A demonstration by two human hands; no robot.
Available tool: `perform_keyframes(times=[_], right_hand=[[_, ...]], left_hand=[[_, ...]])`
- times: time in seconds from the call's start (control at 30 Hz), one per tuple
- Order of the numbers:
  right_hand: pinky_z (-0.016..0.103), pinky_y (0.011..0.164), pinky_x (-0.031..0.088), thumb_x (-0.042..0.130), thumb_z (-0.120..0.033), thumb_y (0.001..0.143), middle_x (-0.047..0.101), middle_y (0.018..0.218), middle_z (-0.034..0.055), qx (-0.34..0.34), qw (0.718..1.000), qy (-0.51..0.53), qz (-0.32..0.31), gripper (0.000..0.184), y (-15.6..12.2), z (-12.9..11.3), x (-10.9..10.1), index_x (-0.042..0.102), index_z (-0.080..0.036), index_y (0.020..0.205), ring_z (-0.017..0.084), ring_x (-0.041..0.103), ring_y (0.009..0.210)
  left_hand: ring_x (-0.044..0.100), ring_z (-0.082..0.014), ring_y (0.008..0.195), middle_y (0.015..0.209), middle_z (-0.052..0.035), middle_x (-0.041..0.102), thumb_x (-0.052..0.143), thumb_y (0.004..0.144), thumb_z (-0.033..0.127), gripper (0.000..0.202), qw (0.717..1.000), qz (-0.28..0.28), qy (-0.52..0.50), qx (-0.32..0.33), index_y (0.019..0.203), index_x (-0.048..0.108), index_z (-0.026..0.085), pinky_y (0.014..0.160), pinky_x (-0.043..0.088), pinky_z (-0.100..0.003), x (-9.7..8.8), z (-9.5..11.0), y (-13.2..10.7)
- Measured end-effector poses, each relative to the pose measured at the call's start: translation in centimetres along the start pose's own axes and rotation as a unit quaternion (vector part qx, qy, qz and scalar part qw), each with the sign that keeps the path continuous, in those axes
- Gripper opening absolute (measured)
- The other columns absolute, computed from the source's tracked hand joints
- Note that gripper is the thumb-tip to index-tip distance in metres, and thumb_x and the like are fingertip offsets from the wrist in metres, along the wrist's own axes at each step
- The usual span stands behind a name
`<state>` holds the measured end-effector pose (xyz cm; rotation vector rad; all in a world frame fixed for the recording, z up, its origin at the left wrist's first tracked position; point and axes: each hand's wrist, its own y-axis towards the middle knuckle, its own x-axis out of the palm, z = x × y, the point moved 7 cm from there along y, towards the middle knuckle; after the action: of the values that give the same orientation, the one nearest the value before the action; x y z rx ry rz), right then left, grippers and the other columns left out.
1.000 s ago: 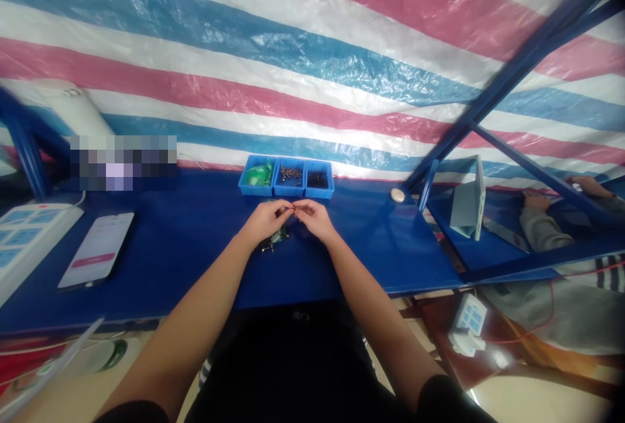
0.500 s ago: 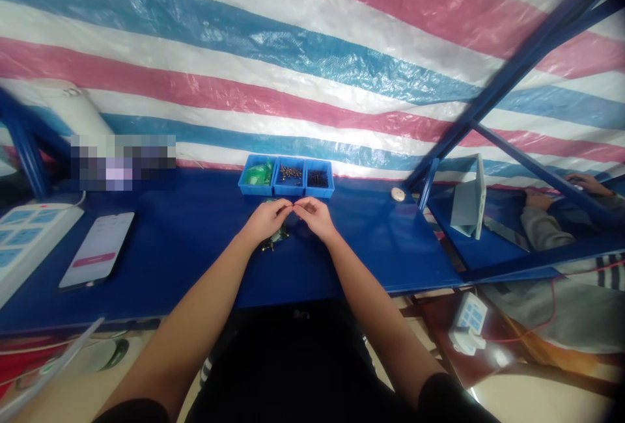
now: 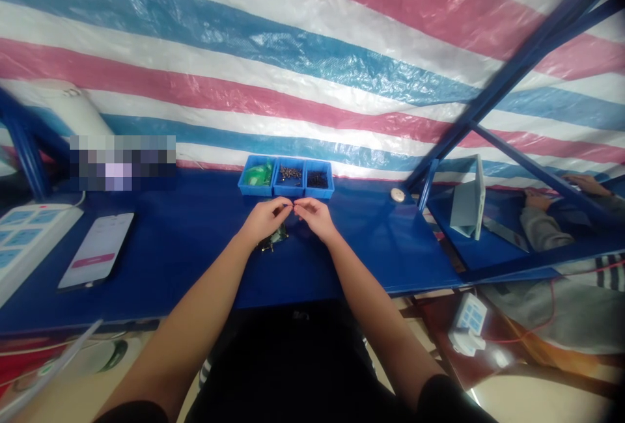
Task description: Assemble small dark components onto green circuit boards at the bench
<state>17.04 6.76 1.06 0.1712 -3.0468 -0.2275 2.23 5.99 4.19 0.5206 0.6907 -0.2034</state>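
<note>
Both hands meet at the fingertips above the blue table, just in front of three joined blue bins. My left hand is closed in a pinch, and my right hand pinches opposite it. Whatever sits between the fingertips is too small to make out. Below my left hand lies a small pile of dark and brassy pieces, partly covered by that hand. The left bin holds a green plastic bag. Small brassy parts lie in the middle bin, and dark small parts in the right bin.
A phone and a white power strip lie on the left of the table. A round pale object is at the right, near a blue frame post. Beyond stands a tablet, near another person's hands.
The fingertips have barely shifted and still meet at the same spot. A co-worker's hand at the far right has moved slightly.
</note>
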Motion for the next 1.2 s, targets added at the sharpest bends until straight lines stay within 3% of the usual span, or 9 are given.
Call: perform_keyframes(times=[0.27,0.87,1.2], right_hand=[[0.033,0.076,0.054,0.076,-0.043,0.069,0.072,0.089,0.0041,-0.028,1.000,0.007,-0.011,0.032,-0.12,0.02,0.28,0.070,-0.020,0.092,0.018,0.067,0.079],[0.032,0.069,0.054,0.076,-0.046,0.071,0.072,0.075,0.0037,-0.005,1.000,0.006,-0.001,0.036,0.01,0.07,0.11,0.074,-0.017,0.092,0.016,0.066,0.067],[0.032,0.073,0.056,0.081,-0.039,0.065,0.074,0.081,0.0037,-0.010,0.999,0.038,-0.013,0.037,-0.05,0.41,0.30,0.073,-0.018,0.095,0.016,0.068,0.071]], left_hand=[[0.055,-0.0119,0.059,0.075,0.0019,0.067,0.044,0.094,0.042,0.029,1.000,-0.018,0.000,-0.002,0.100,0.066,0.023,0.060,0.042,-0.022,0.01,0.13,-0.09],[0.055,-0.0111,0.059,0.070,0.0022,0.064,0.049,0.092,0.043,0.028,1.000,0.007,-0.013,-0.002,0.099,0.065,0.021,0.062,0.043,-0.022,-0.08,-0.01,-0.09],[0.057,-0.0122,0.064,0.074,0.0010,0.066,0.043,0.096,0.045,0.033,1.000,0.006,-0.011,-0.004,0.095,0.064,0.020,0.063,0.042,-0.022,-0.36,0.16,-0.04]])
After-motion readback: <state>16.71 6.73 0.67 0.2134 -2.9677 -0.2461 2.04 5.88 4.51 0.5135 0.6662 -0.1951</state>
